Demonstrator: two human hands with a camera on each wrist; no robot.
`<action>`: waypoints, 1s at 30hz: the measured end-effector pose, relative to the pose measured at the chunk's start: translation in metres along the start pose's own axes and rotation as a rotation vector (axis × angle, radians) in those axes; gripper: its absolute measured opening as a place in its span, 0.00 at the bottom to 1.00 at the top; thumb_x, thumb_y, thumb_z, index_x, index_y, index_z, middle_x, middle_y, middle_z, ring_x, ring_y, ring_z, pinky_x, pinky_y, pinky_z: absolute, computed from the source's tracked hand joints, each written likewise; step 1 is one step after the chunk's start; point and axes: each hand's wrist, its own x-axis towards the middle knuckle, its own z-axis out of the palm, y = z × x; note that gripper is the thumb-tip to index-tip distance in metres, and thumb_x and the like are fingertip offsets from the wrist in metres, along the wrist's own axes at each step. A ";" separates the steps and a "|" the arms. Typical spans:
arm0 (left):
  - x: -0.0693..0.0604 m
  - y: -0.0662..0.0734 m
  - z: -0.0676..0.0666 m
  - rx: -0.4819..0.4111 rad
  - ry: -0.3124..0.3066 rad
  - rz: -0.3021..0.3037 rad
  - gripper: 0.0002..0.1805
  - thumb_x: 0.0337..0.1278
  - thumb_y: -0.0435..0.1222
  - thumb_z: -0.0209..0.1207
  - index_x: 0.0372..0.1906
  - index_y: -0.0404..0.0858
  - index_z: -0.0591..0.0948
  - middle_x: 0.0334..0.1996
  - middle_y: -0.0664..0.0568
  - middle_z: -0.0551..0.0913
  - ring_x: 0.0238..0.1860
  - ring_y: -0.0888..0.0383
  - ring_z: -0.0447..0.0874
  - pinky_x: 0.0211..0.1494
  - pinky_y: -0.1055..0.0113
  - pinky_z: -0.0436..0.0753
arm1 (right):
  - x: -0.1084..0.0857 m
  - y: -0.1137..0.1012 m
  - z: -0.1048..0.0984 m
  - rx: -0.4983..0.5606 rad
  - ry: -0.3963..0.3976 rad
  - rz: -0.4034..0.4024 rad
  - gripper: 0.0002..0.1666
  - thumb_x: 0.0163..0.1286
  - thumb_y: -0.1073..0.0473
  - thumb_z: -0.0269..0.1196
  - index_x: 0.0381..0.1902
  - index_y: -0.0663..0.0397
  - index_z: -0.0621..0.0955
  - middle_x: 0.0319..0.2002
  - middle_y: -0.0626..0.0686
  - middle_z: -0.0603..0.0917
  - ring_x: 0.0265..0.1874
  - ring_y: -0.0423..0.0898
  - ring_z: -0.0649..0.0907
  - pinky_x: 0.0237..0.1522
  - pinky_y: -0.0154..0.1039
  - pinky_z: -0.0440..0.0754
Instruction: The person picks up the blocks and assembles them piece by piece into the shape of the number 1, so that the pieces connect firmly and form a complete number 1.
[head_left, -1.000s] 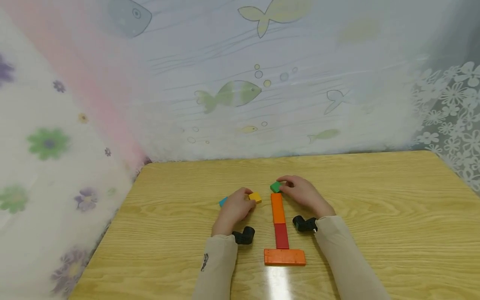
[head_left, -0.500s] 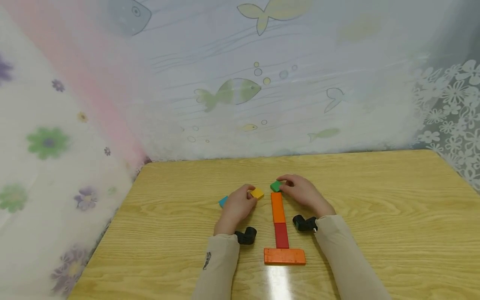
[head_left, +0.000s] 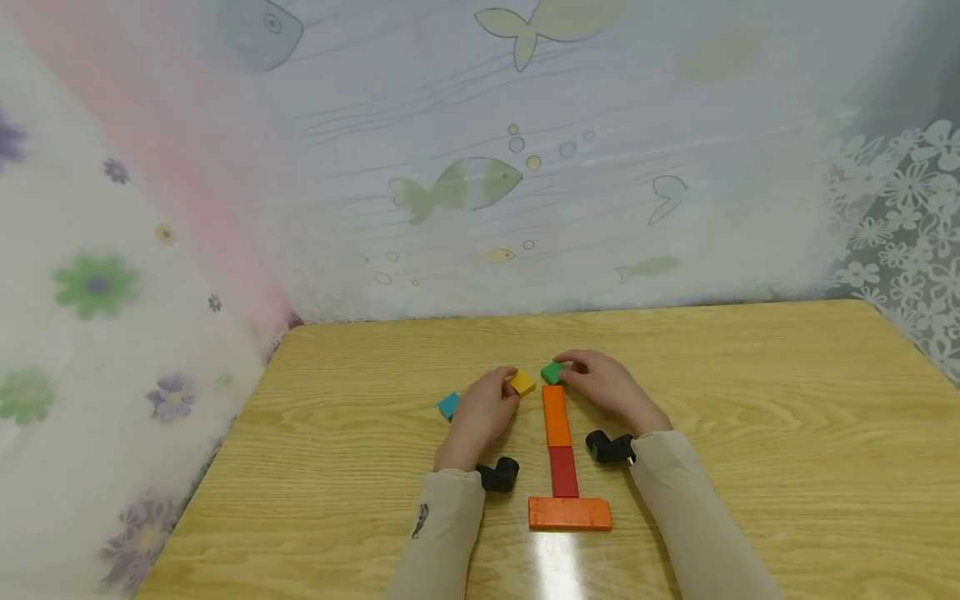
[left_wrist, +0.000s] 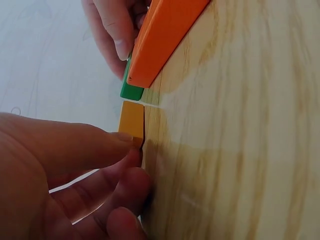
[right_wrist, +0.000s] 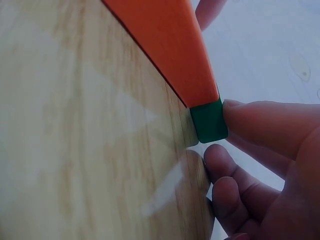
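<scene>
My left hand pinches a yellow square block flat on the table; in the left wrist view the thumb presses the yellow block's near side. Across a small gap lies a green square block, turned cornerwise at the top of an upright row. My right hand grips the green block between thumb and fingers, and in the right wrist view the thumb lies against its side. Below it run a long orange block, a red block and a crosswise orange block.
Just left of the left hand lies a blue block, partly covered by that hand. The wooden table meets a fish-patterned curtain at its back edge. Black wrist cameras sit inside both sleeves.
The left hand has slid the yellow block right and slightly away, closer to the green one. More of the blue block shows. The right hand and green block stay in place.
</scene>
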 end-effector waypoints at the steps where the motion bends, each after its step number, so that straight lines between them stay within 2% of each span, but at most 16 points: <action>1: 0.000 0.000 0.000 0.002 -0.001 0.005 0.22 0.58 0.35 0.53 0.59 0.42 0.70 0.34 0.57 0.75 0.29 0.60 0.71 0.32 0.67 0.70 | 0.000 0.000 0.000 -0.003 0.000 -0.005 0.20 0.67 0.51 0.53 0.56 0.49 0.74 0.46 0.54 0.77 0.41 0.49 0.75 0.46 0.49 0.70; 7: -0.001 0.002 0.000 0.022 -0.020 0.019 0.23 0.57 0.31 0.51 0.59 0.40 0.69 0.39 0.55 0.74 0.35 0.59 0.70 0.38 0.66 0.70 | 0.000 0.000 0.001 -0.003 -0.003 -0.001 0.20 0.67 0.52 0.53 0.55 0.49 0.74 0.44 0.53 0.77 0.39 0.48 0.75 0.45 0.48 0.70; 14: -0.001 0.004 0.002 0.047 -0.006 0.054 0.23 0.56 0.31 0.50 0.59 0.40 0.69 0.42 0.53 0.74 0.38 0.59 0.71 0.41 0.65 0.71 | 0.001 -0.001 0.000 -0.013 0.004 -0.004 0.20 0.67 0.52 0.54 0.55 0.48 0.74 0.43 0.52 0.78 0.37 0.47 0.75 0.43 0.47 0.70; 30: -0.001 0.004 0.005 0.059 -0.008 0.041 0.24 0.58 0.34 0.50 0.61 0.46 0.67 0.48 0.53 0.70 0.43 0.57 0.73 0.44 0.62 0.72 | 0.001 -0.003 -0.001 -0.027 -0.002 -0.002 0.20 0.67 0.52 0.53 0.56 0.49 0.74 0.43 0.53 0.78 0.39 0.49 0.75 0.44 0.48 0.71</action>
